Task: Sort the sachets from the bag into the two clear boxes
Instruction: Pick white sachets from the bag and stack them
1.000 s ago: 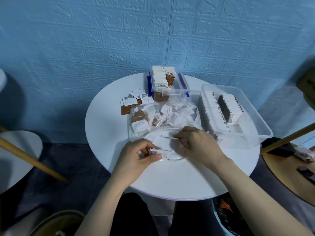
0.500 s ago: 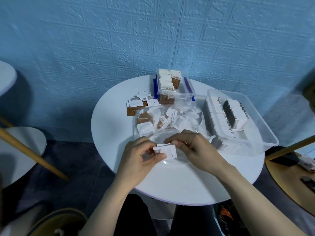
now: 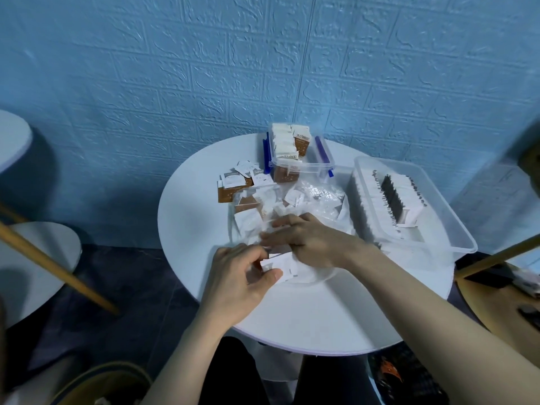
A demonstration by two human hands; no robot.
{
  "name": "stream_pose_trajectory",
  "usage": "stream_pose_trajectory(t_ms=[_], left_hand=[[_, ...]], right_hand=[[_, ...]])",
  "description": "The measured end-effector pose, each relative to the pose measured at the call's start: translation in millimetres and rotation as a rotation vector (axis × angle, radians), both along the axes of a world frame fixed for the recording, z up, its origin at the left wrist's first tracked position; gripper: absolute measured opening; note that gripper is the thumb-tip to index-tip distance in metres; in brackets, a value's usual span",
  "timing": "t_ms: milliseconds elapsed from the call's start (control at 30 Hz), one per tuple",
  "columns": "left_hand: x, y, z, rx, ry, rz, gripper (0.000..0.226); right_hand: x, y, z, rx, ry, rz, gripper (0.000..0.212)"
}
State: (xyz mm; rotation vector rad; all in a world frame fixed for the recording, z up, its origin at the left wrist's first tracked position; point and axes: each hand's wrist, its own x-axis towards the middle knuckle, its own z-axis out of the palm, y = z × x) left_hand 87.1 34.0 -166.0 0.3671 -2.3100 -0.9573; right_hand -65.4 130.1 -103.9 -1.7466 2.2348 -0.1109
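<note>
Hands [image 3: 309, 241] apart now, right inside bag [image 3: 318, 200]

left hand [image 3: 238, 277] curled with thumb and fingers pinching, right hand [image 3: 309, 239] palm down, fingers extended leftward

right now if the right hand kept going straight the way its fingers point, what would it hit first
The right hand points left and slightly away, over the clear bag. It would probably first meet the white sachets bunched in the bag's left side, though depth is unclear.
</note>
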Motion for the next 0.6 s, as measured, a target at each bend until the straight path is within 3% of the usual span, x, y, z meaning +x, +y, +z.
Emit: stream_pose_trajectory(t_ms=[167,333,467,600], left_hand=[[2.2,0.2,-0.7,0.002,0.011,-0.019,0.035],[2.4,-0.7,0.6,-0.022,0.007,-0.056,0.035],[2.2,-0.2,0.4,-0.011,-0.004,-0.061,0.026],[3.0,-0.2,0.1,0.008,0.013,-0.071,0.032]], right_hand=[[-3.0,11.6,0.3,-0.006,0.146,0.094,0.06],[-1.2,9.6,-3.6,-0.063,0.269,0.144,0.05],[-1.1,5.3,-4.0,0.034,0.278,0.169,0.071],[1.9,6.4,-6.0,-0.115,0.351,0.194,0.047]])
